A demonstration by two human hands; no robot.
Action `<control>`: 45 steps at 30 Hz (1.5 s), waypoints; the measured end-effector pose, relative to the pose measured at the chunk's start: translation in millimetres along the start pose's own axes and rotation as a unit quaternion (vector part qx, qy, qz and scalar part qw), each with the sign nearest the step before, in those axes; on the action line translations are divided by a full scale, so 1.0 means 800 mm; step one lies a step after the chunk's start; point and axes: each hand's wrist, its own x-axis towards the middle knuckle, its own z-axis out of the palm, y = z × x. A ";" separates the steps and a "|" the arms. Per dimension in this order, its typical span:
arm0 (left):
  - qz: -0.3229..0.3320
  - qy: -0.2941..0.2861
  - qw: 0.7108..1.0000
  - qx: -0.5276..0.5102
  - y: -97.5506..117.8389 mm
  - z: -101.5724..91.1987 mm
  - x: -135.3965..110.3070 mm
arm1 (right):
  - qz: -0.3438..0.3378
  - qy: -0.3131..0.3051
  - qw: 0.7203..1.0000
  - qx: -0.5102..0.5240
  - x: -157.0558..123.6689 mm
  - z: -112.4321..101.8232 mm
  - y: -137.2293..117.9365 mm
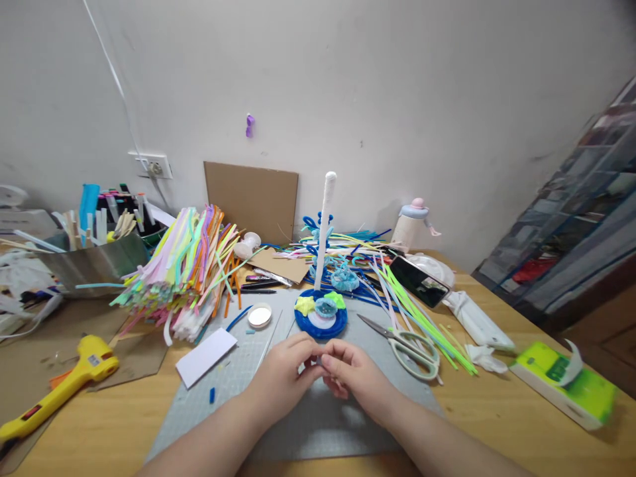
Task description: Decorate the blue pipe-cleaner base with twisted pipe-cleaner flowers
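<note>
My left hand (291,368) and my right hand (355,371) meet over the grey cutting mat (298,430), fingertips pinched together. A small piece between them is mostly hidden, and I cannot make out what it is. Just beyond the fingers stands a craft piece with a round blue fuzzy base (320,331) and an upright white post (324,232). On the base sit a yellow star (305,305), a green shape (338,300) and a light-blue curled piece (326,308). Scissors (412,351) lie to the right of my right hand.
A yellow glue gun (82,371) lies at left, near a large bundle of pipe cleaners (179,265). A white card (207,356) and round white lid (259,315) rest on the mat. At right are green pipe cleaners (427,318), a phone (419,281) and a tissue pack (566,381).
</note>
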 end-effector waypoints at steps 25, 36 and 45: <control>0.014 0.045 0.999 0.016 -0.003 0.006 -0.006 | 0.036 -0.021 0.997 0.065 0.000 0.001 -0.004; -0.041 0.060 0.990 -0.125 0.001 0.005 -0.001 | -0.005 0.015 0.997 0.074 -0.002 0.003 -0.008; -0.087 0.042 0.960 -0.263 0.008 0.008 0.001 | -0.023 0.036 0.998 0.050 -0.002 0.002 -0.011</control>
